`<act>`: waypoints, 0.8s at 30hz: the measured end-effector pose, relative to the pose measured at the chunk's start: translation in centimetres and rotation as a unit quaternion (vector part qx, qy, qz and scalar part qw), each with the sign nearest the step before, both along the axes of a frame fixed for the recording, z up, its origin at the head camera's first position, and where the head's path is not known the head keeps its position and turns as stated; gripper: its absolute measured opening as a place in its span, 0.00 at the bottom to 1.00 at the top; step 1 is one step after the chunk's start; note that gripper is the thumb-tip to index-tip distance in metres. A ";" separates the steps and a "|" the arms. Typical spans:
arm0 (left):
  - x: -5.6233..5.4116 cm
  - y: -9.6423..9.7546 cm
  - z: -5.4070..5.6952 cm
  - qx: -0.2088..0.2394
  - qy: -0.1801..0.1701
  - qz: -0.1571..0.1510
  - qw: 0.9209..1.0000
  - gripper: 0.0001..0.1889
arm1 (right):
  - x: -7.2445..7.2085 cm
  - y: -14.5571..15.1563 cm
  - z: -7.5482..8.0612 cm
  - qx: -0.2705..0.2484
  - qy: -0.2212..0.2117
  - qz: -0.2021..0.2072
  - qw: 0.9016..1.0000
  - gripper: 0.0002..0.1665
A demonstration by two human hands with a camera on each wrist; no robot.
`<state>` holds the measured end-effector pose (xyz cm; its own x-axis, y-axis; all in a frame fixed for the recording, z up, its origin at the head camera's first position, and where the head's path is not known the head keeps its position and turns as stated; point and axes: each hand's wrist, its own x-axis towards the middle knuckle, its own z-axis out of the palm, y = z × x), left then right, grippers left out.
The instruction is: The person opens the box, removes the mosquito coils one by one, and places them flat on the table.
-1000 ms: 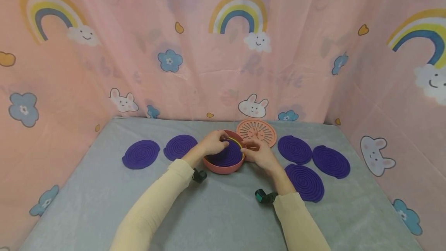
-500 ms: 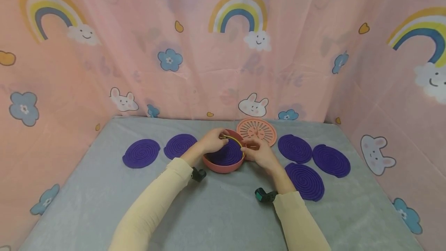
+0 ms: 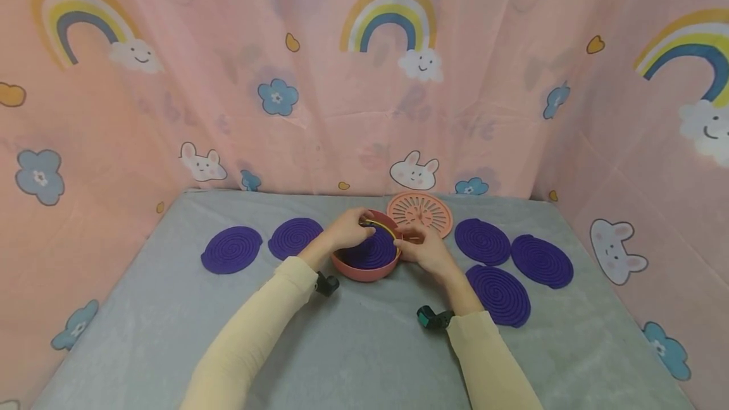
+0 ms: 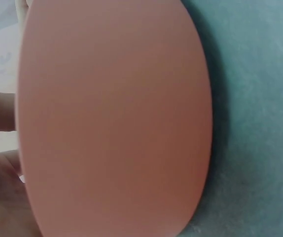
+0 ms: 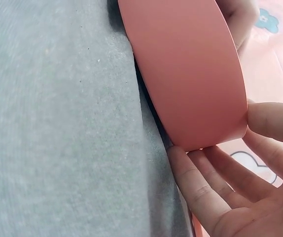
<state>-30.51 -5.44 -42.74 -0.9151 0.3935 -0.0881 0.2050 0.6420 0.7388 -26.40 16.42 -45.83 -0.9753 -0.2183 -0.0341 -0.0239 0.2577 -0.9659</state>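
Note:
A round terracotta-pink mosquito coil holder [image 3: 366, 274] stands mid-table, with a purple mosquito coil [image 3: 370, 252] inside. Along its inner back right runs a thin yellow curved strip [image 3: 385, 228]. My left hand [image 3: 344, 231] reaches over the left side, its fingertips pinching the strip's far end. At the right side, my right hand [image 3: 426, 250] grips the holder; the right wrist view shows the thumb on the rim and curled fingers [image 5: 195, 185] against the outer wall. In the left wrist view, the holder's wall [image 4: 117, 118] hides most of the left fingers.
A slotted pink lid [image 3: 420, 212] lies behind the holder. Two purple coils [image 3: 231, 250] lie to the left. On the right are three more purple coils [image 3: 542, 261], one close to the right forearm. A patterned pink curtain [image 3: 319, 144] closes off the table's back and sides.
Hands and holder stay almost in place. The left fingertips have shifted slightly along the yellow strip; the loose coils and lid have not moved.

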 end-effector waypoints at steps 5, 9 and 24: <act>0.0 0.1 -0.2 -0.002 0.003 -0.002 1.000 0.18 | 0.0 0.1 0.0 0.003 0.007 0.000 1.000 0.22; 0.1 0.1 0.0 0.007 0.005 -0.004 1.000 0.17 | 0.0 0.0 -0.1 -0.002 0.004 0.000 1.000 0.22; 1.2 -0.8 0.9 -0.002 0.017 -0.002 1.000 0.17 | -0.1 0.0 -0.2 0.013 0.017 -0.006 1.000 0.22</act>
